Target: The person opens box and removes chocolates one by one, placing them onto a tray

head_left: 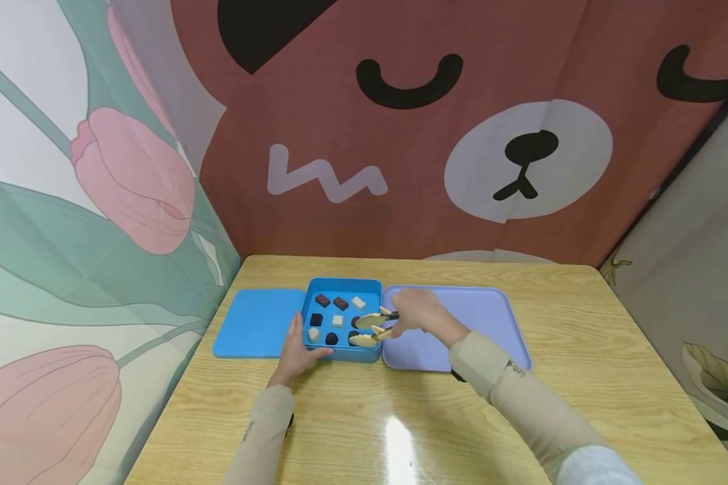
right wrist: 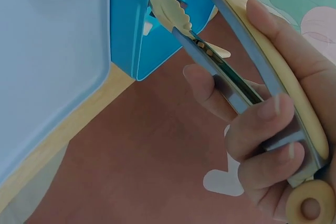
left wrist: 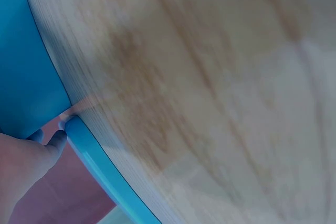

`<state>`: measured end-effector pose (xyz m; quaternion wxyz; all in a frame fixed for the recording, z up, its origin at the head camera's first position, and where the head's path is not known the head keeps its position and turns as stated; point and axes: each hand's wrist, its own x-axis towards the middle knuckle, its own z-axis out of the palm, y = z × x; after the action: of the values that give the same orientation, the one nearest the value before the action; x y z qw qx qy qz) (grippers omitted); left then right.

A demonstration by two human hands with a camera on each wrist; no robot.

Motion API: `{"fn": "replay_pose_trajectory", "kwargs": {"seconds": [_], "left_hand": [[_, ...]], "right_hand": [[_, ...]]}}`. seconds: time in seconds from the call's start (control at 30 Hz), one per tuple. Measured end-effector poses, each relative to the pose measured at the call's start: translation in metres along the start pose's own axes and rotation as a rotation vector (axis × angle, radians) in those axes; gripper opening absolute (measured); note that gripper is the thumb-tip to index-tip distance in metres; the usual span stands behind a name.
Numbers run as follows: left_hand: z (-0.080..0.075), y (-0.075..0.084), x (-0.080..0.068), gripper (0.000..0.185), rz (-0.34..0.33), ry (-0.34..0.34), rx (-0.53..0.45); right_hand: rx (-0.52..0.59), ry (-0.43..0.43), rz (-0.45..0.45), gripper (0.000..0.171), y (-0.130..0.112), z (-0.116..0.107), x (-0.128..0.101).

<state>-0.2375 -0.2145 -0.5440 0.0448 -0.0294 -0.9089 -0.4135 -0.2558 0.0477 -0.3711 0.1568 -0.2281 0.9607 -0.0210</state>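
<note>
While the left hand (head_left: 295, 347) is gripping the front left corner of the blue box (head_left: 342, 286), fingers curled on its wall, the right hand (head_left: 420, 311) is holding tongs (head_left: 373, 326), fingers clamped round both arms. Tong tips are sitting apart over sweets in the box's right side. Box is resting on the desk (head_left: 582, 323) between lid (head_left: 255, 323) and tray (head_left: 485, 313).

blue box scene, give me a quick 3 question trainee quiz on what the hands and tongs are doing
1. True or false: the right hand grips the tongs.
2. What does the left hand hold? A) lilac tray B) blue box C) blue lid
3. Fill in: the tongs' tips are over the ____ side of the blue box.

Key: 1 true. 2 B, it grips the box's near left corner. 3 right, beside the lilac tray; the blue lid lies left of the box.
</note>
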Motion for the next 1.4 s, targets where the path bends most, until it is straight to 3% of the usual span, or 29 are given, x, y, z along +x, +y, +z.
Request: {"fn": "replay_pose_trajectory", "kwargs": {"seconds": [0.47, 0.8, 1.4], "left_hand": [[0.0, -0.001, 0.0, 0.117, -0.011, -0.01, -0.014], [0.001, -0.002, 0.001, 0.116, 0.004, 0.008, -0.016], [0.001, -0.001, 0.001, 0.117, 0.002, -0.004, -0.021]], "right_hand": [[-0.018, -0.004, 0.016, 0.04, -0.003, 0.005, 0.011], [-0.103, 0.008, 0.027, 0.039, -0.009, 0.009, 0.017], [-0.09, 0.029, -0.006, 0.037, -0.004, 0.013, 0.013]]}}
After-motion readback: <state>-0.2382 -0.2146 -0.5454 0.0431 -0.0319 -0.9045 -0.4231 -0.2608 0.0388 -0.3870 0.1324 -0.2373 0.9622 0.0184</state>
